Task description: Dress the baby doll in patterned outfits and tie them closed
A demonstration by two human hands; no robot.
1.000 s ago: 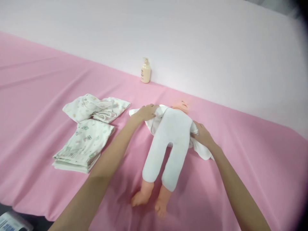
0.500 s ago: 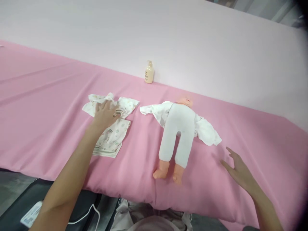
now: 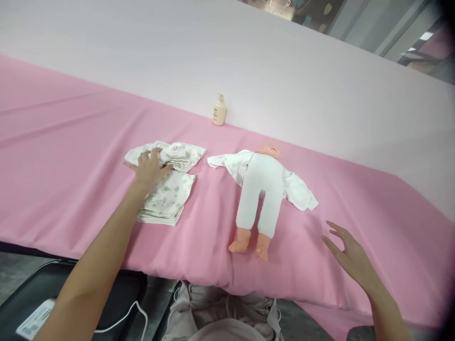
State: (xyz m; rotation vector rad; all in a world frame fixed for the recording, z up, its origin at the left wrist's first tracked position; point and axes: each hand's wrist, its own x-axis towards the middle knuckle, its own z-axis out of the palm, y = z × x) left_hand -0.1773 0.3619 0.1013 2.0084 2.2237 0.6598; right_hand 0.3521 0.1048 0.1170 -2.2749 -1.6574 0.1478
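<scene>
A baby doll [image 3: 263, 187] lies on its back on the pink cloth, head toward the wall and bare feet toward me. White printed sleeves spread out from both its sides. To its left is a folded stack of white printed baby clothes [image 3: 167, 201], with a crumpled printed garment [image 3: 185, 154] at the upper end. My left hand [image 3: 148, 168] rests on these clothes, fingers spread over the garment. Off the doll's lower right, my right hand [image 3: 346, 251] hovers over the cloth with fingers apart, holding nothing.
A cream pump bottle [image 3: 219, 111] stands at the back edge against the white wall [image 3: 142, 52]. Pink cloth [image 3: 64, 166] covers the table. At lower left, a black chair [image 3: 117, 293] bears a white device [image 3: 35, 319] with a white cable [image 3: 124, 317].
The crumpled garment has been flattened somewhat under my left hand, which stays on the clothes. My right hand is still apart from the doll. The view has shifted slightly.
</scene>
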